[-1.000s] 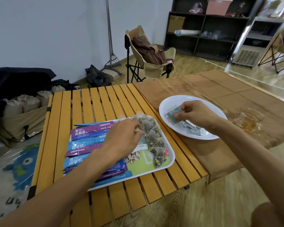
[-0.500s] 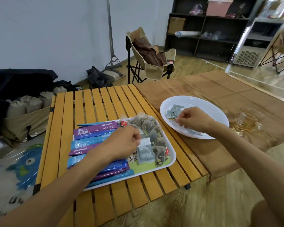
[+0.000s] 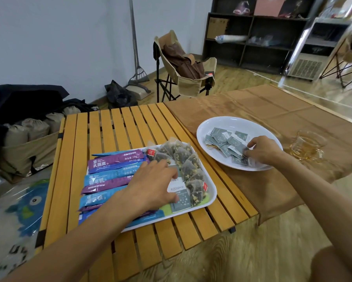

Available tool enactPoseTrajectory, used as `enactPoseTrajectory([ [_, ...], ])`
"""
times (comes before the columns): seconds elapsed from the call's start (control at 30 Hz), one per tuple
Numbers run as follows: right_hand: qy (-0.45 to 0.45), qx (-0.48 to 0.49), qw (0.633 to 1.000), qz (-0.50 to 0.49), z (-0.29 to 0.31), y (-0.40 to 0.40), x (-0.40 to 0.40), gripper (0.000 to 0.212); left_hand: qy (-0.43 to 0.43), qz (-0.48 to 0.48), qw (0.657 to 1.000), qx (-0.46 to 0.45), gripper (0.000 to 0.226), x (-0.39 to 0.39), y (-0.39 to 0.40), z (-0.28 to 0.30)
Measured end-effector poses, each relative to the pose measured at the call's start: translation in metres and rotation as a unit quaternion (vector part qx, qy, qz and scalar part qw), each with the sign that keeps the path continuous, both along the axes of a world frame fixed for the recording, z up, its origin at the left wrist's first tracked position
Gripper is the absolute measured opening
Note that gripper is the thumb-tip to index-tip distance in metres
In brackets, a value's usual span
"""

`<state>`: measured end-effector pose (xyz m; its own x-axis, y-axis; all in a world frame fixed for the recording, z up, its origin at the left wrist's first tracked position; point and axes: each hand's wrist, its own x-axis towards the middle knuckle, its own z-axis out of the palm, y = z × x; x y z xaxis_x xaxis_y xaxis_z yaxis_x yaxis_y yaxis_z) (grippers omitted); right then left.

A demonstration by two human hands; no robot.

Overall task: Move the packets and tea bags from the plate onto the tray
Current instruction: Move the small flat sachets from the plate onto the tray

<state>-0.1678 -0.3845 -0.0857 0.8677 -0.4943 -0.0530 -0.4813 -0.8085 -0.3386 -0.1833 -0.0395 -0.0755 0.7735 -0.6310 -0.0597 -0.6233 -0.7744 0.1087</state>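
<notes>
A white plate (image 3: pixel 213 124) on the brown cloth holds several small grey-green packets (image 3: pixel 221 137). My right hand (image 3: pixel 262 150) reaches into the plate's near right side, and its fingertips pinch one of these packets. The white tray (image 3: pixel 212 190) on the slatted table carries purple and blue stick packets (image 3: pixel 114 161) on the left and pyramid tea bags (image 3: pixel 181 157) on the right. My left hand (image 3: pixel 156 184) lies flat across the middle of the tray, fingers spread. A grey-green packet (image 3: pixel 181 201) lies on the tray just beyond its fingertips.
A glass cup of tea (image 3: pixel 307 147) stands on the brown cloth (image 3: pixel 272 102) just right of the plate. The yellow slatted table (image 3: pixel 110 127) extends behind the tray. A folding chair (image 3: pixel 185 66) stands beyond the table, with bags on the floor at left.
My left hand has laid the grey-green packet on the tray and flattened out beside it. My right hand has shifted to the plate's near right side, uncovering the packets.
</notes>
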Motion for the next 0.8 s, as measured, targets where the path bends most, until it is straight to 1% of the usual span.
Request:
enactPoseTrajectory([
  [0.1, 0.006, 0.015, 1.000, 0.001, 0.0022, -0.0016, 0.0005, 0.020, 0.010, -0.003, 1.000, -0.004, 0.053, -0.0021, -0.0018, -0.0061],
  [0.2, 0.010, 0.028, 1.000, 0.005, 0.0048, -0.0016, 0.0009, 0.017, 0.004, -0.005, 1.000, -0.009, 0.051, -0.0035, -0.0038, -0.0078],
  [0.33, 0.036, 0.026, 0.999, 0.022, 0.0044, 0.0020, 0.0017, 0.031, 0.004, -0.011, 1.000, -0.006, 0.050, -0.0042, -0.0060, -0.0095],
  [0.47, 0.038, 0.019, 0.999, 0.000, 0.0044, 0.0063, 0.0018, 0.056, 0.004, -0.013, 1.000, -0.014, 0.051, -0.0044, -0.0084, -0.0094],
  [0.7, 0.052, 0.043, 0.997, -0.031, 0.0065, 0.0037, 0.0019, 0.070, 0.004, -0.010, 1.000, -0.017, 0.051, -0.0049, -0.0066, -0.0107],
  [0.8, 0.068, 0.044, 0.996, -0.039, 0.0048, 0.0024, 0.0045, 0.066, 0.005, -0.010, 1.000, -0.017, 0.052, -0.0057, -0.0065, -0.0099],
])
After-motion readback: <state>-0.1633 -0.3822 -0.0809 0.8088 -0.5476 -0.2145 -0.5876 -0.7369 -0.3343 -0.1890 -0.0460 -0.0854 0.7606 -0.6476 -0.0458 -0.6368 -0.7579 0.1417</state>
